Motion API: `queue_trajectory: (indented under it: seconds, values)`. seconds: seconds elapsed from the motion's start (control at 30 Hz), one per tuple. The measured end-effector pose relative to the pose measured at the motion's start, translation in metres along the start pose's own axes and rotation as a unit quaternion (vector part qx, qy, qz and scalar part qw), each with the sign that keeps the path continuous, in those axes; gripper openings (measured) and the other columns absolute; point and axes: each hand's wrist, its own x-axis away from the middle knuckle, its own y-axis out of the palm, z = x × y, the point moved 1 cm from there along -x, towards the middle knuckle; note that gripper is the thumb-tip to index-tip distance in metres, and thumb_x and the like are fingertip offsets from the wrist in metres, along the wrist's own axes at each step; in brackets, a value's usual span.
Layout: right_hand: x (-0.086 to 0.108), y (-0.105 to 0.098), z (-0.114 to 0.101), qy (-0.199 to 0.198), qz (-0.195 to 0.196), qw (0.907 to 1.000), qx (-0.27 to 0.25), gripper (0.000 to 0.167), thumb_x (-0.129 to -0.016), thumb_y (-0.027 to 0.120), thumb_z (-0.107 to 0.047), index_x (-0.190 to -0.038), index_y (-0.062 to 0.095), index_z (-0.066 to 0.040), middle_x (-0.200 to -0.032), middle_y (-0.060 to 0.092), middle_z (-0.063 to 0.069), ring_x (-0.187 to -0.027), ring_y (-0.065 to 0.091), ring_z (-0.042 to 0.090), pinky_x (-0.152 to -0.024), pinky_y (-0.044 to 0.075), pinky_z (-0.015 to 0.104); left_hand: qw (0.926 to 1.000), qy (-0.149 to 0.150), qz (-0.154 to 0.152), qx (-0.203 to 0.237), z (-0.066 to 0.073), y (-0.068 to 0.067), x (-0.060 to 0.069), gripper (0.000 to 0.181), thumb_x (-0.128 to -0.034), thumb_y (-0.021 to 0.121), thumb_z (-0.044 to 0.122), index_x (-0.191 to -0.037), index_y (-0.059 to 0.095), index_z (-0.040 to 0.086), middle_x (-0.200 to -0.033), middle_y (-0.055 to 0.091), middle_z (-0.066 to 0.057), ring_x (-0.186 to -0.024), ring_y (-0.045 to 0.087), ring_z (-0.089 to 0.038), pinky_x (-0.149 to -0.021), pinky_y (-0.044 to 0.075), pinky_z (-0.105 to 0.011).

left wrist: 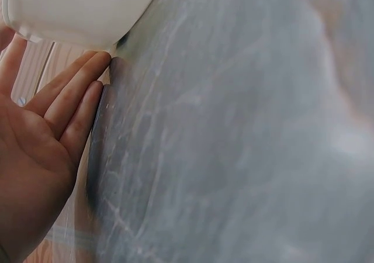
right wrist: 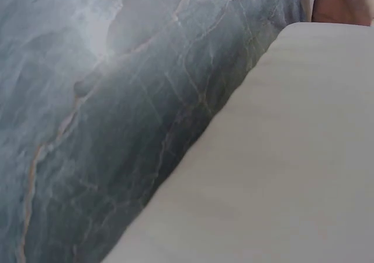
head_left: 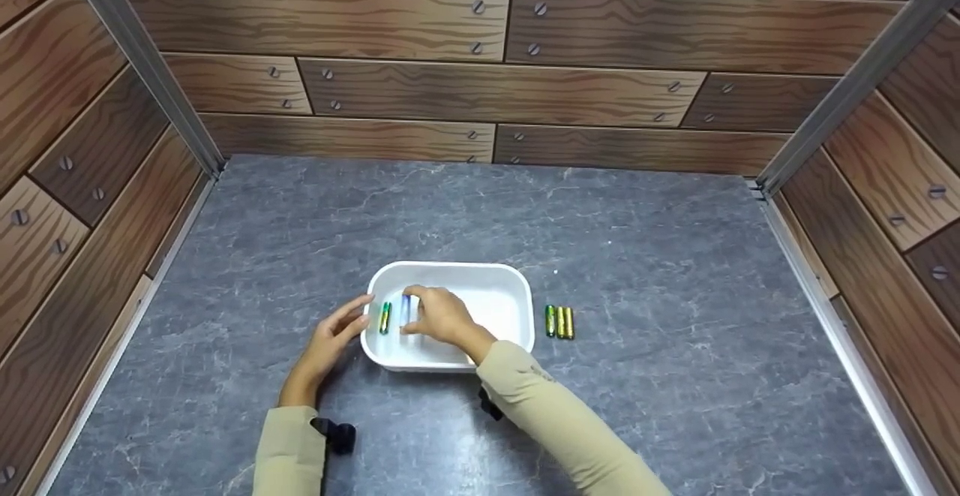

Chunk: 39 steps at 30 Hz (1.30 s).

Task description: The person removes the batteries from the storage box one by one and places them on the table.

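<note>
Left hand (head_left: 328, 342) at tray (head_left: 491, 305) edge, right hand (head_left: 444, 316) pinching battery (head_left: 406, 311) — wide tabletop (head_left: 675, 271) beyond

On the left, the left hand (left wrist: 47, 128) is seen with its palm turned to view and its fingers (left wrist: 76, 90) stretched toward the far side. At the far left, the white tub (left wrist: 82, 11) is only partly shown, and the fingertips are held close by its lower edge; whether it is touched there cannot be told. Wood-patterned boards (left wrist: 58, 58) are glimpsed past the fingers. The right is filled by the grey, pale-veined tabletop (left wrist: 245, 128), blurred in places.
</note>
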Motion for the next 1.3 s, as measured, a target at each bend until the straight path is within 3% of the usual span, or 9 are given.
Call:
queue_trajectory:
  seconds: [0.17, 0.43, 1.0, 1.3]
  values:
    - [0.006, -0.005, 0.004, -0.011, 0.001, 0.9996, -0.026, 0.058, -0.075, 0.083, -0.030, -0.126, 0.061, -0.012, -0.072, 0.055, -0.004, -0.061, 0.042, 0.005, -0.054, 0.031, 0.018, 1.0000, 0.005, 0.004, 0.000, -0.001, 0.000, 0.001, 0.042, -0.0962, 0.057, 0.012, -0.137, 0.053, 0.005, -0.137, 0.057, -0.021, -0.106, 0.059, 0.002, -0.090, 0.048, -0.014]
    - [0.016, -0.013, 0.013, -0.028, 0.004, 0.9985, -0.046, 0.058, -0.075, 0.083, -0.028, -0.126, 0.061, -0.010, -0.067, 0.049, -0.007, -0.057, 0.040, 0.004, -0.053, 0.030, 0.017, 1.0000, -0.003, -0.006, 0.007, -0.002, -0.002, 0.001, 0.043, -0.0965, 0.057, 0.012, -0.139, 0.052, 0.007, -0.137, 0.056, -0.022, -0.105, 0.058, 0.005, -0.091, 0.047, -0.014]
    - [0.040, -0.039, 0.029, -0.073, 0.023, 0.9965, -0.032, 0.057, -0.075, 0.083, -0.026, -0.124, 0.061, -0.007, -0.066, 0.051, -0.005, -0.061, 0.040, 0.005, -0.062, 0.034, 0.020, 0.9999, -0.016, -0.005, 0.003, -0.001, -0.003, 0.001, 0.043, -0.0962, 0.058, 0.014, -0.139, 0.053, 0.010, -0.141, 0.054, -0.017, -0.106, 0.057, 0.007, -0.092, 0.047, -0.014]
    - [0.053, -0.047, 0.041, -0.081, 0.023, 0.9957, -0.038, 0.057, -0.076, 0.083, -0.025, -0.125, 0.061, -0.007, -0.066, 0.053, -0.001, -0.060, 0.040, 0.006, -0.061, 0.034, 0.021, 0.9999, -0.007, -0.007, 0.009, 0.000, -0.001, 0.000, 0.042, -0.0961, 0.058, 0.013, -0.138, 0.053, 0.008, -0.139, 0.056, -0.019, -0.104, 0.059, 0.007, -0.091, 0.048, -0.014]
